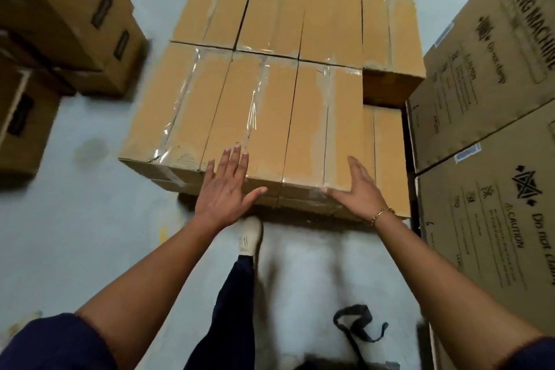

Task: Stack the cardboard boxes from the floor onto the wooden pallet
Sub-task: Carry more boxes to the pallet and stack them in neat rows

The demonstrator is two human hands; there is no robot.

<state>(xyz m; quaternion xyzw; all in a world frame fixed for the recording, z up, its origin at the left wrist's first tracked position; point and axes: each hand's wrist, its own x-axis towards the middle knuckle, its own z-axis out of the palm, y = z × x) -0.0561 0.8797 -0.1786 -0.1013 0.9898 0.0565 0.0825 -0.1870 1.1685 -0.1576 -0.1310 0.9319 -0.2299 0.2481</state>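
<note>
A stack of several long taped cardboard boxes [270,75] stands in front of me, two layers showing. Its base is almost hidden; only a dark strip shows under the near edge, so the pallet cannot be made out. My left hand [225,189] lies flat with straight, spread fingers over the near end of a top box [258,117]. My right hand [357,189] rests with straight fingers against the near right corner of the neighbouring top box [327,129]. Neither hand grips anything. At the near right a lower box [387,159] is uncovered.
Several brown boxes [69,24] are piled on the floor at the left. Tall washing-machine cartons [486,117] wall off the right side. My foot [249,234] stands by the stack's near edge, and a dark strap [357,327] lies on the grey floor.
</note>
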